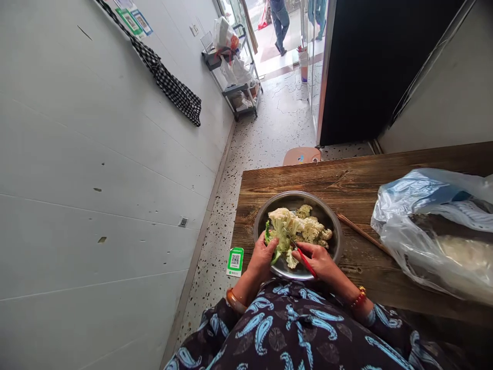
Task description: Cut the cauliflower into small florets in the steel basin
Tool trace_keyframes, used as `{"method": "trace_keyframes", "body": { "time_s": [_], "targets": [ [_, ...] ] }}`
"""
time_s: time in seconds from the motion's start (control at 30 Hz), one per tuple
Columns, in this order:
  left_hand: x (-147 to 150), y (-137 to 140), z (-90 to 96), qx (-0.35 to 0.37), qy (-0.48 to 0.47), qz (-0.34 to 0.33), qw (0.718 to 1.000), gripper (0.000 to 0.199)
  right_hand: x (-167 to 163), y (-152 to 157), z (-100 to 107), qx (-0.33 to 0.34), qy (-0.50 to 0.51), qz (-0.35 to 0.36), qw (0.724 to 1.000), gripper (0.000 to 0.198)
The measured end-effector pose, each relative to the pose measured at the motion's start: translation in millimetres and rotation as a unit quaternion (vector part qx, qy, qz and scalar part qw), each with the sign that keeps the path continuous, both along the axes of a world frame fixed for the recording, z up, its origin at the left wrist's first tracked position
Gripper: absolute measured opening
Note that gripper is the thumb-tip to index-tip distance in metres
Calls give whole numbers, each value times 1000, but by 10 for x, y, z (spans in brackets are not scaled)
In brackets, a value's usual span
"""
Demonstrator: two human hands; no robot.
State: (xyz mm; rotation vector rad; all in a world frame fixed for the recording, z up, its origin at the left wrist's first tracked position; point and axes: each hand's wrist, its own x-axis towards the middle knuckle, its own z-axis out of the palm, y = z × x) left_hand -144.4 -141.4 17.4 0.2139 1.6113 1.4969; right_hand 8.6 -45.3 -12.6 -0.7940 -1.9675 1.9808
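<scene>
My left hand grips a piece of cauliflower by its green stalk, above a round metal bowl. My right hand is closed on a slim red-handled tool. Its dark tip meets the cauliflower stem; whether it is a knife or scissors I cannot tell. Loose cauliflower florets lie in the bowl beyond my hands. A smaller floret shows low in the bowl, between my two hands.
The bowl stands on a dark wooden table. To its right are a brown stick-like thing and a clear plastic bag. A green QR card sits at the table's left edge. Beyond stand a stool and a loaded cart; a person is outside.
</scene>
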Motion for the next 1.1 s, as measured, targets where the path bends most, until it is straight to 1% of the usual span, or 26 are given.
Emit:
{"method": "trace_keyframes", "body": {
  "time_s": [0.2,0.33,0.43,0.53,0.6,0.67,0.77,0.87,0.93,1.0,1.1],
  "targets": [
    [-9,-23,-16,-7,37,3,999,42,-8,0,-11,-21,2,12,1000,38],
    [-28,-20,-20,-4,40,0,999,42,-15,24,-5,-13,14,17,1000,35],
    [-43,-11,-49,-6,1,6,1000,45,-25,-10,-18,-31,26,4,999,35],
    [-73,3,-76,1,-63,34,997,46,-10,-67,-67,-58,18,-17,998,38],
    [-98,12,-75,8,-86,51,995,45,18,-85,-101,-56,4,-26,998,42],
    [-115,20,-61,14,-83,55,995,45,50,-80,-113,-33,-4,-22,999,43],
    [-116,24,-41,18,-41,45,998,48,72,-53,-81,44,-17,-10,999,41],
    [-101,20,-37,-2,37,26,999,46,52,-44,-31,116,-37,-14,992,42],
    [-93,16,-37,-24,99,11,995,44,31,-51,-9,136,-45,-9,990,42],
    [-89,12,-34,-45,165,-4,985,40,16,-59,5,141,-46,-3,989,40],
    [-84,7,-27,-69,277,-11,958,33,7,-67,23,139,-47,-5,989,38]
  ]
}}
